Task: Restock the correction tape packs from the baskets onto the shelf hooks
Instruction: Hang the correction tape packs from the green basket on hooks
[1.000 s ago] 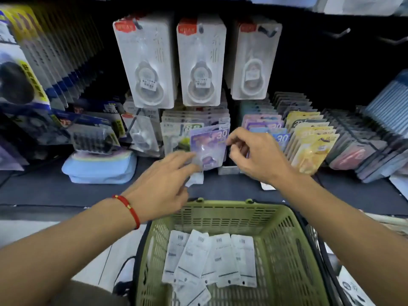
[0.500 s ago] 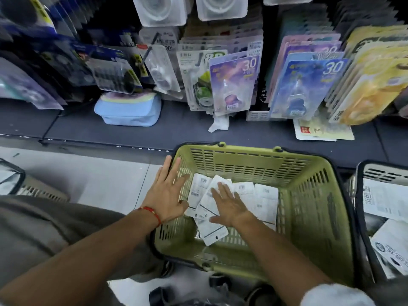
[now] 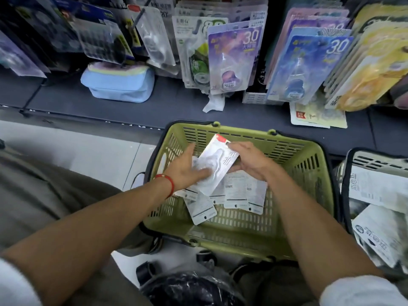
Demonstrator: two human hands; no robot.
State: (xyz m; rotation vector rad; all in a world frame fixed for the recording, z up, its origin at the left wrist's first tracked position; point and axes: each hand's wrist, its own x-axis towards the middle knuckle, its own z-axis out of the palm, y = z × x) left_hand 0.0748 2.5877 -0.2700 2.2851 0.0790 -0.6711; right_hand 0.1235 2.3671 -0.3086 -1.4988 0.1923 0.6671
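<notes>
A green basket stands on the floor below the shelf, with several white correction tape packs lying face down in it. One white correction tape pack, face up with a red tab at its far end, is raised and tilted above the others. My left hand, with a red band at the wrist, holds the pack's lower left side, thumb on its face. My right hand grips the pack's upper right edge with curled fingers. Above hang purple, blue and yellow packs.
A second basket with white packs stands at the right edge. A light blue pouch and a paper scrap lie on the dark shelf board. Pale floor tiles lie to the left; my knees are at the bottom.
A second ago both hands were at the purple pack on the shelf. They dropped into the green basket, pressed on the packs, and now hold one pack lifted and face up.
</notes>
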